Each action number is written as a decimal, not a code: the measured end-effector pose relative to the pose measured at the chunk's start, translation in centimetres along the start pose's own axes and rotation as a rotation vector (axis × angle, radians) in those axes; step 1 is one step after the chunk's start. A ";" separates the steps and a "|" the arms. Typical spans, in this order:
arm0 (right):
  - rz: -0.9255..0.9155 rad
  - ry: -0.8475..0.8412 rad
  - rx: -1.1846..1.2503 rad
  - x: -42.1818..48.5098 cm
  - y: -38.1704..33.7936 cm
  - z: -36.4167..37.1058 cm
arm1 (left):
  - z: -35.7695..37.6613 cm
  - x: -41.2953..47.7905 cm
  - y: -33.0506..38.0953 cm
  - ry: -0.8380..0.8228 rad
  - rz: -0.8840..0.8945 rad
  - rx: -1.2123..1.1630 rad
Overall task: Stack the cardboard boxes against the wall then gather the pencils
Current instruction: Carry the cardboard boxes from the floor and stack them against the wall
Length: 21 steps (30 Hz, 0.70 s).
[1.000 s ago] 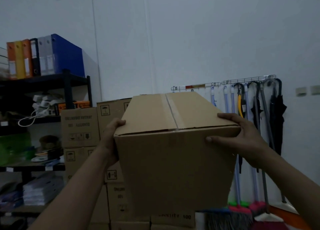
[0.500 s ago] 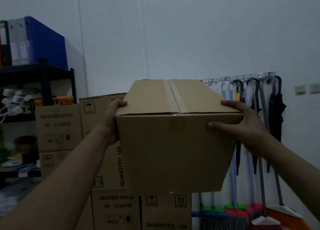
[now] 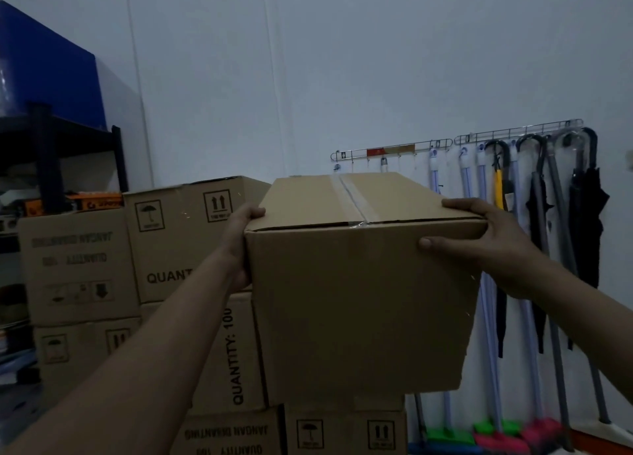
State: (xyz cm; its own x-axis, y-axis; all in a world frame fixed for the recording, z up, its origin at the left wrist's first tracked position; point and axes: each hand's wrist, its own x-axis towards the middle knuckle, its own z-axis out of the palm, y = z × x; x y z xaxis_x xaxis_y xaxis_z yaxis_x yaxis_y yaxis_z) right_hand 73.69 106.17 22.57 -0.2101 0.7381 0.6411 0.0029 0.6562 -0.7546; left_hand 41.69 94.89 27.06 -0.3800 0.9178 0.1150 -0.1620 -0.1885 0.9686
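Holding the cardboard box (image 3: 359, 300) w/ both hands: L hand (image 3: 241, 245) grips its left side, fingers curled over the top edge; R hand (image 3: 486, 245) grips the right corner, thumb on the front. Far left: black shelf (image 3: 48, 139) w/ blue folder (image 3: 48, 71). Stacked boxes (image 3: 178, 235) sit behind by the white wall (image 3: 342, 78). Far right: umbrellas (image 3: 582, 208) hang on a rail (image 3: 513, 134). Box is taped shut.

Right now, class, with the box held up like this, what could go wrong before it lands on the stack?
The left hand and right hand grip the cardboard box only at its top corners, no hand beneath, so it could slip. The box hides much of the stacked boxes below, so it may land off-centre. The hanging umbrellas look close to its right end; a swing might knock them.
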 end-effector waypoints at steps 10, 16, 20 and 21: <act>-0.028 -0.010 0.017 5.9 1.0 1.4 | -0.4 5.6 1.2 0.204 0.155 0.044; -0.042 0.036 0.013 10.0 1.5 2.6 | 1.8 5.5 -1.4 0.643 0.418 0.197; -0.060 0.062 0.002 12.6 2.4 3.3 | 3.9 5.3 -4.3 0.648 0.507 0.424; -0.058 0.053 -0.001 12.9 2.9 3.5 | 4.0 5.5 -5.1 0.649 0.492 0.454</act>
State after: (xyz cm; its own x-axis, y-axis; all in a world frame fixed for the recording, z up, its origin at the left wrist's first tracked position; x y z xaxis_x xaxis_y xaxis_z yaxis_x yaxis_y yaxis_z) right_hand 67.54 117.04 28.16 -0.1581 0.7061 0.6902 -0.0068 0.6982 -0.7159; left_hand 44.08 102.34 23.62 -0.7682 0.3705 0.5221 0.4718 -0.2236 0.8529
